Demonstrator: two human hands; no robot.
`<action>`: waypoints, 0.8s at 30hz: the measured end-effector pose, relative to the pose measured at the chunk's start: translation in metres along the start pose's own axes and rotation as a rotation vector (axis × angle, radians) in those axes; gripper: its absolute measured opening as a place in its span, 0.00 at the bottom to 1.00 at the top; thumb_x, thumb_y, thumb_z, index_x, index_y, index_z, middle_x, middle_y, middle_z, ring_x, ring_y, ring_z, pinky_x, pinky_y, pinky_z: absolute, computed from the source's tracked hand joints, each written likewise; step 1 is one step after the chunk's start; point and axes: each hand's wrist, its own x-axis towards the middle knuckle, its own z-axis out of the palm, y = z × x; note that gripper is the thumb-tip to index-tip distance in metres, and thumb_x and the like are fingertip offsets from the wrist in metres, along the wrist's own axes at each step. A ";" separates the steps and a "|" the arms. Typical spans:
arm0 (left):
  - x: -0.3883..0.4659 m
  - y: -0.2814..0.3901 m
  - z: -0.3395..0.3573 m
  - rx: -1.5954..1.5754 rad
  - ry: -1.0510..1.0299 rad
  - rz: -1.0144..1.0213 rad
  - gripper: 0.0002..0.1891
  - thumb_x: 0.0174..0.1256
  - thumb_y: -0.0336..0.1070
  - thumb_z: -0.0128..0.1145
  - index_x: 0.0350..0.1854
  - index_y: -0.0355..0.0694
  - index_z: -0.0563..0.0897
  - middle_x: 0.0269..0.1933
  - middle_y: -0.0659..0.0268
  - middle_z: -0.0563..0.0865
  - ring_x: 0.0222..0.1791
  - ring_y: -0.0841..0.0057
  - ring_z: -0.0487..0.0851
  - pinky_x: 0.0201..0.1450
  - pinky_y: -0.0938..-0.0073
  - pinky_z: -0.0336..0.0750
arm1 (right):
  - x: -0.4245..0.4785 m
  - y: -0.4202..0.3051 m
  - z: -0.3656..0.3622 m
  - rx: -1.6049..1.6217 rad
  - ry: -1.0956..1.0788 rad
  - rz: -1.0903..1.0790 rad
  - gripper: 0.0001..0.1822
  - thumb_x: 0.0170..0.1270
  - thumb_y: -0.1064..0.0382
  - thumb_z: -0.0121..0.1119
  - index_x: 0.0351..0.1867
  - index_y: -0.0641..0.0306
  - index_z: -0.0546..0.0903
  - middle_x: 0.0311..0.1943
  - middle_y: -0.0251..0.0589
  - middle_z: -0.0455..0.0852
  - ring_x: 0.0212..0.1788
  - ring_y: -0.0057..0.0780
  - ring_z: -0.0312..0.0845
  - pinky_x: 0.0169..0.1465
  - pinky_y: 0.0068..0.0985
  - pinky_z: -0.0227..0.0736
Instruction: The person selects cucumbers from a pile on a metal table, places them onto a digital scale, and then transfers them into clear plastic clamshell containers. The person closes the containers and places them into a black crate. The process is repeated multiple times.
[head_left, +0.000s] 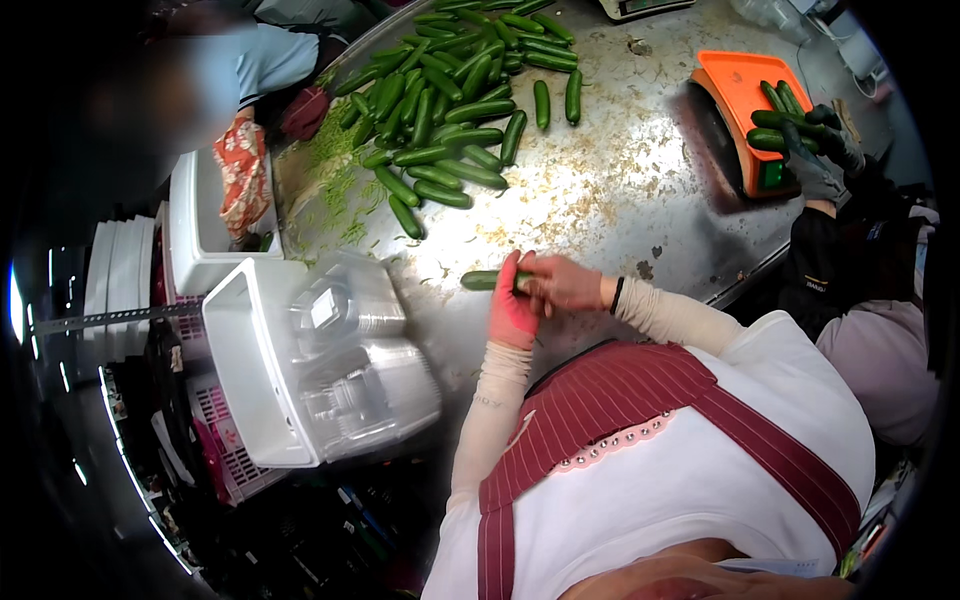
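My left hand (514, 304) is closed around a green cucumber (480, 280) over the near part of the metal table. The cucumber's one end sticks out to the left. My right hand (562, 283) has its fingers at the other end, against my left hand, and partly hides that end; whether it grips the cucumber or something small I cannot tell. Farther back lies a large heap of cucumbers (442, 97), with two single cucumbers (541, 105) just right of it. Green trimmings (337, 161) are scattered along the heap's left side.
Stacked clear plastic trays (375, 390) and a white bin (255, 367) stand at the left. Behind them a co-worker's sleeved arm (241, 176) reaches into another white bin (184, 217). At the right, a co-worker's gloved hands (814, 161) hold cucumbers over an orange scale (731, 75).
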 end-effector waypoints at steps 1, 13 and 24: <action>0.003 -0.001 0.005 -0.005 0.037 0.024 0.16 0.73 0.44 0.51 0.55 0.40 0.77 0.53 0.62 0.81 0.53 0.68 0.78 0.55 0.63 0.75 | -0.003 -0.011 0.005 -0.176 -0.003 0.019 0.20 0.73 0.60 0.51 0.62 0.67 0.73 0.28 0.40 0.85 0.24 0.24 0.81 0.27 0.23 0.77; 0.002 0.054 0.012 -0.002 0.355 0.192 0.23 0.66 0.61 0.57 0.37 0.44 0.76 0.20 0.74 0.70 0.15 0.83 0.60 0.18 0.79 0.54 | 0.090 -0.008 -0.165 -0.385 0.773 0.115 0.26 0.66 0.52 0.59 0.56 0.71 0.75 0.46 0.51 0.85 0.43 0.34 0.83 0.49 0.30 0.77; 0.015 0.025 0.021 0.180 0.153 0.068 0.20 0.67 0.36 0.59 0.58 0.35 0.72 0.43 0.59 0.82 0.30 0.77 0.77 0.30 0.75 0.73 | 0.142 -0.003 -0.180 -1.371 0.867 0.262 0.18 0.58 0.57 0.60 0.49 0.60 0.77 0.49 0.51 0.78 0.50 0.50 0.76 0.53 0.39 0.73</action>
